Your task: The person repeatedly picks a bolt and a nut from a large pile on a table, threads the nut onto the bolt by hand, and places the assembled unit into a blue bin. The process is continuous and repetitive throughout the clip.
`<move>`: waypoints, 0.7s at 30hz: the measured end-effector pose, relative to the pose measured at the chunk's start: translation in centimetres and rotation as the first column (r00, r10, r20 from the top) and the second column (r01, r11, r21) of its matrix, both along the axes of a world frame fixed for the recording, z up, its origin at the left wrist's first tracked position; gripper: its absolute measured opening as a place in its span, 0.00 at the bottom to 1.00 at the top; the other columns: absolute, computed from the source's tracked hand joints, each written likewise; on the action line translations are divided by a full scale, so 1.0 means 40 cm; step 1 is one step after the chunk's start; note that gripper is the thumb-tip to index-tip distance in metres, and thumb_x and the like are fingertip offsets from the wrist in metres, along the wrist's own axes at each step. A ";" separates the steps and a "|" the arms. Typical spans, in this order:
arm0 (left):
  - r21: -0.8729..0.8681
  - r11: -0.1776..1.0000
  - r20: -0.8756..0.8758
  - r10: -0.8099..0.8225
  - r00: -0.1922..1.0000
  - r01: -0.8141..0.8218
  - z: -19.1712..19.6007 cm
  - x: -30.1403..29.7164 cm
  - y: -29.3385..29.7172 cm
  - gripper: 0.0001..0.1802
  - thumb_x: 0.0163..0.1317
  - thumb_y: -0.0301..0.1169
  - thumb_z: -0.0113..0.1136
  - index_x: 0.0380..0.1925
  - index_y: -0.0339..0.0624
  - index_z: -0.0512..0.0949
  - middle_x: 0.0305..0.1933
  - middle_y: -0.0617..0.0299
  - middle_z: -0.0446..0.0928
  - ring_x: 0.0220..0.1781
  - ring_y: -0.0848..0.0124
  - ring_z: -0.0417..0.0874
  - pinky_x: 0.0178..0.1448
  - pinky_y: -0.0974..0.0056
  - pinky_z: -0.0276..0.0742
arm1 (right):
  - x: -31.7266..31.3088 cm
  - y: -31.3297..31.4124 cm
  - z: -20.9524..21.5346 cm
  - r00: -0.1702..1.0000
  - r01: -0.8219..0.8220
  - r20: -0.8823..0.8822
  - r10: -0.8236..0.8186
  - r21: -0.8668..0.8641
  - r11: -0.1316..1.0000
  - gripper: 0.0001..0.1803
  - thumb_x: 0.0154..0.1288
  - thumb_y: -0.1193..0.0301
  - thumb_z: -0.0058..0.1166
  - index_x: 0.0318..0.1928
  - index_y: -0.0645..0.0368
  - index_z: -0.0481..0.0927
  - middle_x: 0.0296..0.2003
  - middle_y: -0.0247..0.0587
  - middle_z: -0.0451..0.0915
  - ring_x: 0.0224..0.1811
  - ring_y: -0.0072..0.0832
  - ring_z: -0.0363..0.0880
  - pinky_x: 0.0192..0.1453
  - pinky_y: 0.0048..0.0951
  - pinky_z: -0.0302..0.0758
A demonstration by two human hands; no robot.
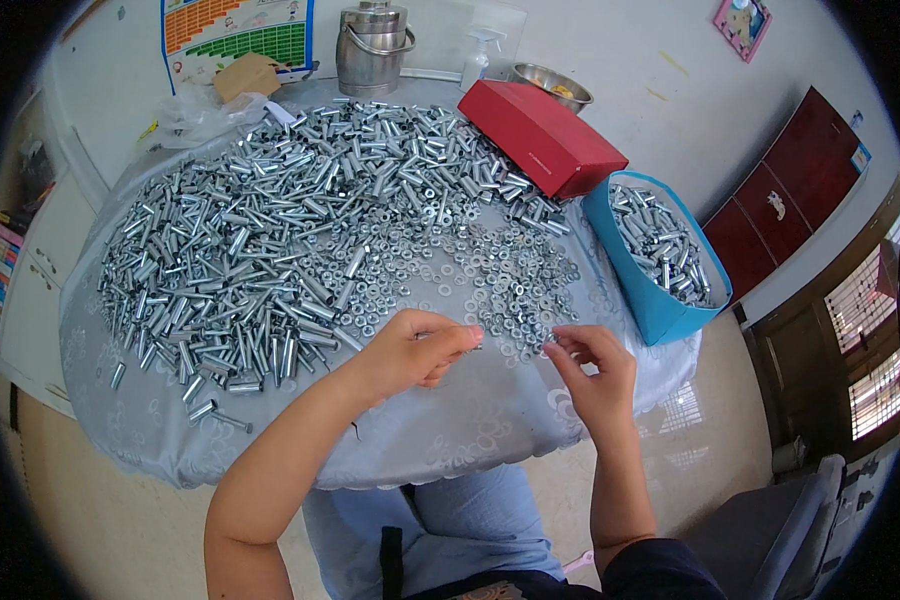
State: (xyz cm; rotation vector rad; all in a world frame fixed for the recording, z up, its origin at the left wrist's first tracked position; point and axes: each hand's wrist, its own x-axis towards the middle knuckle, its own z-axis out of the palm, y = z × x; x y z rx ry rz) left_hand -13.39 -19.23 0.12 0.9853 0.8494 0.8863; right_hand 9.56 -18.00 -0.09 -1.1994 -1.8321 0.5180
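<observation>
My left hand (417, 350) is closed above the near part of the table, thumb pressed against the bent fingers. A small bit of shiny metal shows at its fingertips, but most of the piece is hidden. To the right, my right hand (600, 375) has thumb and forefinger brought close together at the edge of a heap of washers and nuts (520, 290). Whatever sits between those fingertips is too small to make out. Beyond my left hand spreads a large pile of metal sleeves and bolts (260, 230).
On the right stands a blue fabric bin (655, 318) filled with assembled metal pieces. Behind it are a red box (545, 135) and a steel bowl (575, 98). A metal pot (372, 55), a spray bottle (478, 62) and a plastic bag (205, 122) line the table's far side.
</observation>
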 end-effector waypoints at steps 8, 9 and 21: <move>0.032 0.999 -0.111 0.013 0.994 -0.009 0.010 0.009 -0.008 0.19 0.61 0.37 0.53 0.13 0.42 0.67 0.14 0.71 0.59 0.16 0.80 0.57 0.20 0.72 0.51 | -0.091 -0.044 0.010 0.884 -0.315 -0.390 0.256 -0.093 0.945 0.11 0.52 0.82 0.59 0.39 0.65 0.78 0.35 0.39 0.77 0.34 0.21 0.78 0.36 0.20 0.76; 0.035 0.999 -0.119 0.002 0.993 0.002 0.011 0.007 -0.009 0.19 0.61 0.37 0.53 0.13 0.42 0.67 0.14 0.71 0.59 0.16 0.80 0.58 0.20 0.72 0.51 | -0.098 -0.044 0.005 0.881 -0.340 -0.377 0.287 -0.080 0.937 0.12 0.52 0.82 0.58 0.40 0.65 0.77 0.35 0.39 0.77 0.34 0.22 0.78 0.37 0.20 0.76; -0.006 1.000 -0.002 0.011 1.000 -0.011 0.017 -0.010 0.006 0.23 0.62 0.41 0.51 0.11 0.46 0.61 0.13 0.71 0.56 0.15 0.80 0.55 0.20 0.71 0.49 | -0.140 -0.001 0.006 0.922 -0.336 -0.161 0.352 0.120 0.934 0.12 0.52 0.80 0.59 0.40 0.62 0.77 0.32 0.40 0.77 0.31 0.25 0.76 0.30 0.23 0.72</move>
